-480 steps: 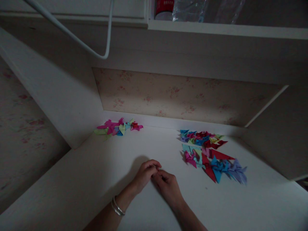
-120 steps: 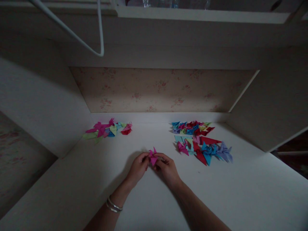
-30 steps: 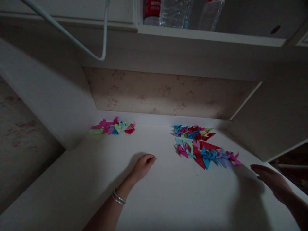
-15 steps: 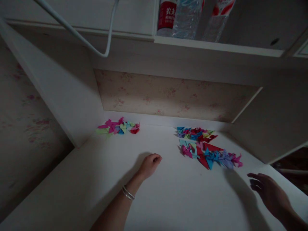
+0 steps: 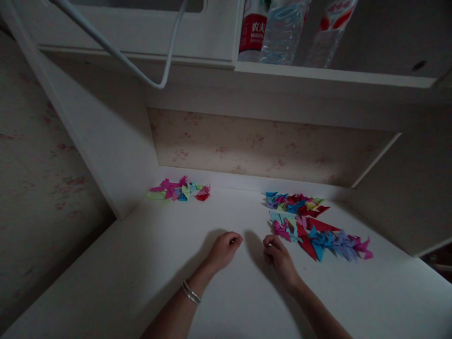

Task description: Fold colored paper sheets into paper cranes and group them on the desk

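Note:
Over the white desktop (image 5: 226,301), my left hand (image 5: 225,249) is curled into a loose fist, silver bangles on its wrist; nothing shows between its fingers. Across a small gap, my right hand (image 5: 278,259) also has its fingers folded in, with no object visible in it. Just beyond the right hand lies a front row of folded paper pieces (image 5: 319,242) in red, blue, purple and pink, looking like origami cranes. Behind it runs another row of coloured folded paper (image 5: 294,202). A smaller cluster of paper pieces (image 5: 180,189), pink, green and blue, sits at the back left.
A shelf (image 5: 332,76) overhangs the desk, holding a red-labelled bottle (image 5: 253,33) and other clear bottles (image 5: 284,35). A white bent tube (image 5: 127,63) hangs at upper left. Side panels (image 5: 102,127) and a floral back wall (image 5: 243,146) enclose the desk.
My right hand has moved left from the right side of the desk to beside my left hand, and its extended fingers have curled in. The left hand keeps its pose. The view shifted slightly.

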Available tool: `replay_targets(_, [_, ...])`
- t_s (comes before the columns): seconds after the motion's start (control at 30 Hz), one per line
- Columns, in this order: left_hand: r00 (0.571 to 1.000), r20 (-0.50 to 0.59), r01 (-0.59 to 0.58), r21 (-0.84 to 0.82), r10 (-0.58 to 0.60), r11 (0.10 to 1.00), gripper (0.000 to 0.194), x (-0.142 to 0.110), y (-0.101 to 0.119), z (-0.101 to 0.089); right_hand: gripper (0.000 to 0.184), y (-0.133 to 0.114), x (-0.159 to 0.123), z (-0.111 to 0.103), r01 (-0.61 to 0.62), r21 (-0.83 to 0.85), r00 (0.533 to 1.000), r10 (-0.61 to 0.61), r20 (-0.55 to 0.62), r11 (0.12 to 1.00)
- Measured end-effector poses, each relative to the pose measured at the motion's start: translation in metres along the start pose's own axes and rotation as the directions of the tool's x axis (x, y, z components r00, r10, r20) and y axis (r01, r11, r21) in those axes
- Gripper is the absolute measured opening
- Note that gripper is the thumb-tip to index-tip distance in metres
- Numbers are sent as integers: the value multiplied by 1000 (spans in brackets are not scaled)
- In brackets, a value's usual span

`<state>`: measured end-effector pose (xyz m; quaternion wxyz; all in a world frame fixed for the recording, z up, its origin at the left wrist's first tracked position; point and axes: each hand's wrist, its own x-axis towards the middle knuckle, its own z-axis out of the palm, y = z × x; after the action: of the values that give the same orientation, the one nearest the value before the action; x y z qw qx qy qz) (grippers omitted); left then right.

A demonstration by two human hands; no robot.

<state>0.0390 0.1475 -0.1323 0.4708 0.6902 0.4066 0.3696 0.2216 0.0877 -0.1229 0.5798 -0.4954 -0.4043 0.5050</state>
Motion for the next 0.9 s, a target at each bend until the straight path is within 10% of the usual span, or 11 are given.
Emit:
replay_targets(0.2, [998, -54, 20, -86, -25, 996, 38, 2, -2, 2, 7, 18, 21, 65, 5, 43, 997, -8, 76, 999])
replay_targets(0.43, [999, -51, -4, -59, 0, 998, 35, 1, 3, 3, 11, 20, 11, 58, 236, -156, 970, -223, 100, 959])
replay_targets(0.9, [998, -54, 32, -94, -37, 995, 34, 3, 0, 3, 15, 17, 10, 61, 236, -240, 967, -203, 155, 942])
